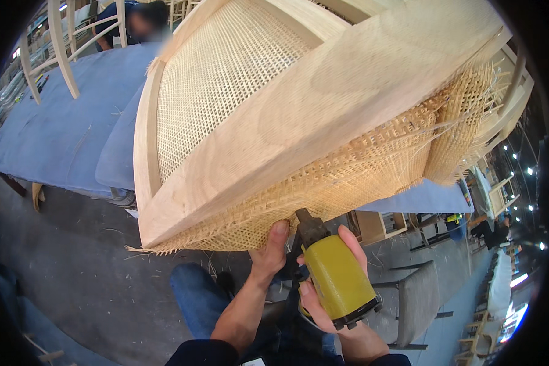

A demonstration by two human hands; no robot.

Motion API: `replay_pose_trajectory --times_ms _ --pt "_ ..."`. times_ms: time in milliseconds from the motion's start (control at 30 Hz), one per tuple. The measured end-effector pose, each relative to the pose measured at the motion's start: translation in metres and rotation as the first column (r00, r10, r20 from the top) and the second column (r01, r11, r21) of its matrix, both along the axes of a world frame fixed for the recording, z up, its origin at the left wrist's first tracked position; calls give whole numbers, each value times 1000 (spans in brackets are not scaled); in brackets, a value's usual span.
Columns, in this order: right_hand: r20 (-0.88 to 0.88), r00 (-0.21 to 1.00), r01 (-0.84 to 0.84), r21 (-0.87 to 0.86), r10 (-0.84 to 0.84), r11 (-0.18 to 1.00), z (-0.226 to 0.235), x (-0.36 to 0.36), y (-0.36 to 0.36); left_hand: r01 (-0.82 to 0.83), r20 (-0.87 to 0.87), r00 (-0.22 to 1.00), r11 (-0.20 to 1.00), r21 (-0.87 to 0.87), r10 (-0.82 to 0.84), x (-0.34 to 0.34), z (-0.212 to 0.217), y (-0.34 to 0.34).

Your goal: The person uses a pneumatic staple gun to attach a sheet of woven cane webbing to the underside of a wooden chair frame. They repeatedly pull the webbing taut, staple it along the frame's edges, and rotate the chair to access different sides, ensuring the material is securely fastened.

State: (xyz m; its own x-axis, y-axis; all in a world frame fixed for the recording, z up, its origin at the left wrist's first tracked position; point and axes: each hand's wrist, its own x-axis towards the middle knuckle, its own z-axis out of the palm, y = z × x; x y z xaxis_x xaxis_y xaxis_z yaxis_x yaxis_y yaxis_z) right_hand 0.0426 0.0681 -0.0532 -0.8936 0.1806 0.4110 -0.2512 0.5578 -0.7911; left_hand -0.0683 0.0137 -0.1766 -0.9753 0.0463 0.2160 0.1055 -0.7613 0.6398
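Observation:
A pale wooden chair frame (274, 116) fills the upper middle of the view, tilted, with a woven cane panel (226, 73) set inside it. Along the frame's near side hangs loose cane webbing (348, 177) with frayed edges. My left hand (269, 251) grips the lower edge of this webbing, thumb on its face and the other fingers mostly hidden. Wrapped around a yellow staple gun (337, 274) is my right hand (320, 302). The gun's dark nose touches or nearly touches the webbing, just right of my left thumb.
A blue padded table (67, 134) supports the work, with a wooden chair (61, 49) standing on it. Behind it is another person (134, 24). A grey upholstered chair (418, 302) stands at the lower right. Cane scraps lie on the dark floor (85, 262).

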Motion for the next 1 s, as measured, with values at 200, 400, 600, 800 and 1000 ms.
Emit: replay_pose_trajectory --times_ms 200,400,600,800,1000 --pt "-66 995 -79 -139 70 987 1 -9 -11 -52 73 995 990 -129 62 4 -7 1" --pt "-31 998 -65 -100 62 993 -5 -12 -4 -42 126 990 990 -134 59 1 -1 1" --pt "-48 997 -75 -274 65 959 1 -1 -5 -37 121 992 999 38 32 0 30 -3" --pt "-69 997 -72 -576 39 814 1 53 4 -111 10 994 982 151 111 -21 63 -21" --pt "-123 992 -53 -562 -20 825 -18 75 44 -88 -71 993 990 110 97 -49 50 -66"
